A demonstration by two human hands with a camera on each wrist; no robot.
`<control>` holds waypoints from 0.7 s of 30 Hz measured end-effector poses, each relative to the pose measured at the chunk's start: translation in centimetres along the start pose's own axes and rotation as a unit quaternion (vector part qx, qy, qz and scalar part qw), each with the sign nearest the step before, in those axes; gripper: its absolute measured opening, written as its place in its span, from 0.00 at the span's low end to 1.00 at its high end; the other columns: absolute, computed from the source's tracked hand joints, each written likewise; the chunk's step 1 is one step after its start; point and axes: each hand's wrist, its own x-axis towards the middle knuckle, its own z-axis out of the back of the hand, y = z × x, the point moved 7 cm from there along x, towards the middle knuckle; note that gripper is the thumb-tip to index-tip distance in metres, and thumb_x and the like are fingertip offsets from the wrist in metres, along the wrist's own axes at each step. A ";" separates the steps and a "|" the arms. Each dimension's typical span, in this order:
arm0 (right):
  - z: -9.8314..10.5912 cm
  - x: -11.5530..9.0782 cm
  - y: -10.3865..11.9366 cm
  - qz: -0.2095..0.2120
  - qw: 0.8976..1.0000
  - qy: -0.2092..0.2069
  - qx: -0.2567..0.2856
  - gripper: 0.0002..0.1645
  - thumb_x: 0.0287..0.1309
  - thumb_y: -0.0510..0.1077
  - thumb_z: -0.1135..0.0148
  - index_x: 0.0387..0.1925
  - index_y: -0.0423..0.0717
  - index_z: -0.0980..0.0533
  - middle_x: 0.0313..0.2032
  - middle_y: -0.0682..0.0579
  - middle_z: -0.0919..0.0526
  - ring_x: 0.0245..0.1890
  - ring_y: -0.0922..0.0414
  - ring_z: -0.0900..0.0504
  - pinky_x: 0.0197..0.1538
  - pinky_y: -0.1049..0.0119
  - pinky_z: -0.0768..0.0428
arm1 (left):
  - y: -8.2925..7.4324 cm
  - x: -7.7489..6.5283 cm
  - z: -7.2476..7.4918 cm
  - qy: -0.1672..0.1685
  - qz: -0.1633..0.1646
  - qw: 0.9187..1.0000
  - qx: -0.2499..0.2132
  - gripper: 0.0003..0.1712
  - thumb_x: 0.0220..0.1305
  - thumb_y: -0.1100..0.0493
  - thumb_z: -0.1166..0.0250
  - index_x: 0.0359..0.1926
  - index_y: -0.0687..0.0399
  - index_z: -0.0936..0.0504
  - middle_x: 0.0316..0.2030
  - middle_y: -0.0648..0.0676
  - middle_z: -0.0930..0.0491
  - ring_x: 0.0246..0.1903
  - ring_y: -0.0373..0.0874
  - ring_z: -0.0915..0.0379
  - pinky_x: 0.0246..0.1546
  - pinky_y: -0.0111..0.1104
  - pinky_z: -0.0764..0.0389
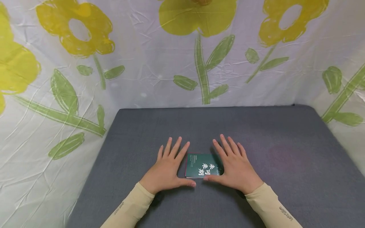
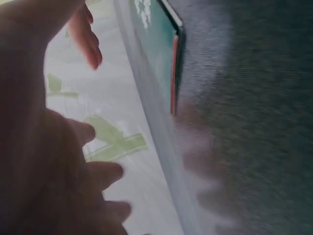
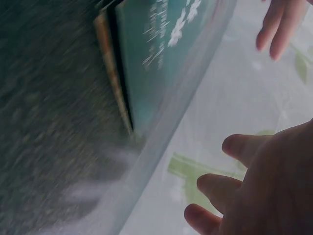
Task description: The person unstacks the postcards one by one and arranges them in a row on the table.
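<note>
A small green booklet [image 1: 196,167] with white characters and a reddish left edge lies flat on the grey table, its right part covered by my right hand in the head view. My left hand [image 1: 168,169] hovers at its left side, fingers straight and spread, thumb pointing inward near the front edge. On the other side my right hand [image 1: 235,167] is spread the same way, with its thumb over the booklet's front corner. Both wrist views show the booklet [image 2: 159,54] standing apart from the fingers, its thin layered edge [image 3: 115,73] visible. Neither hand holds anything.
The grey cloth-covered table [image 1: 142,126] reaches back to a white curtain [image 1: 148,69] printed with yellow flowers and green leaves. That curtain also hangs along the left and right sides. Shadows of the hands fall on the table.
</note>
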 end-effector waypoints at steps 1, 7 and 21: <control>0.0 0.1 0.2 0.005 1.000 0.002 0.001 0.79 0.46 0.92 0.36 0.87 0.51 0.45 0.87 0.40 0.49 0.86 0.34 0.47 0.80 0.27 0.43 | -0.1 0.3 -0.1 0.006 -0.003 1.000 0.003 0.80 0.49 0.13 0.30 0.89 0.37 0.63 0.89 0.55 0.66 0.87 0.65 0.75 0.81 0.72 0.56; -0.5 0.7 1.3 0.035 0.999 0.038 0.017 0.76 0.46 0.84 0.27 0.85 0.48 0.41 0.85 0.38 0.44 0.84 0.34 0.42 0.78 0.29 0.38 | -1.2 1.7 -0.4 0.038 -0.016 0.999 0.017 0.80 0.50 0.23 0.20 0.89 0.46 0.57 0.87 0.62 0.51 0.86 0.68 0.55 0.80 0.66 0.42; -1.8 1.5 1.0 0.054 0.992 0.099 0.052 0.65 0.48 0.63 0.15 0.81 0.44 0.34 0.73 0.40 0.27 0.74 0.40 0.27 0.77 0.36 0.31 | -3.0 4.2 -1.3 0.072 -0.057 0.995 0.025 0.69 0.54 0.41 0.15 0.87 0.49 0.45 0.77 0.54 0.29 0.77 0.51 0.32 0.78 0.53 0.32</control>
